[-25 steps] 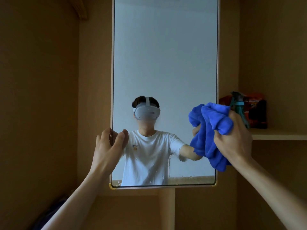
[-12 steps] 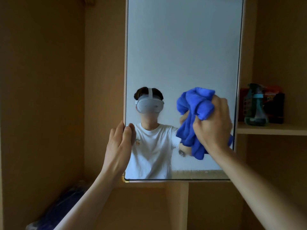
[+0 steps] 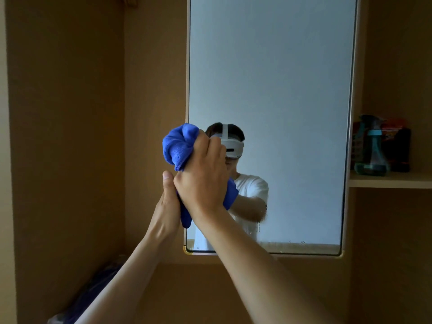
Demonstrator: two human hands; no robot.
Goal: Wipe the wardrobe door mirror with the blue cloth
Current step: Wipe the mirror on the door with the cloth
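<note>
The tall wardrobe door mirror (image 3: 280,78) fills the middle of the view and reflects a person in a white shirt. My right hand (image 3: 203,181) grips the bunched blue cloth (image 3: 178,146) and holds it at the mirror's left edge, low on the glass. My left hand (image 3: 167,199) is at that same left edge just below and behind the right hand; its thumb points up and its fingers are hidden by the cloth and the right hand. Droplets and streaks show on the glass near the bottom.
A wooden shelf (image 3: 390,181) to the right of the mirror carries a teal spray bottle (image 3: 370,148) and a dark red and black package (image 3: 397,146). Wooden wardrobe panels surround the mirror. A dark blue bundle (image 3: 93,293) lies low on the left.
My right hand has swept the blue cloth leftward across the mirror, from the right edge to the left edge. It now overlaps my left hand, which stays on the left edge.
</note>
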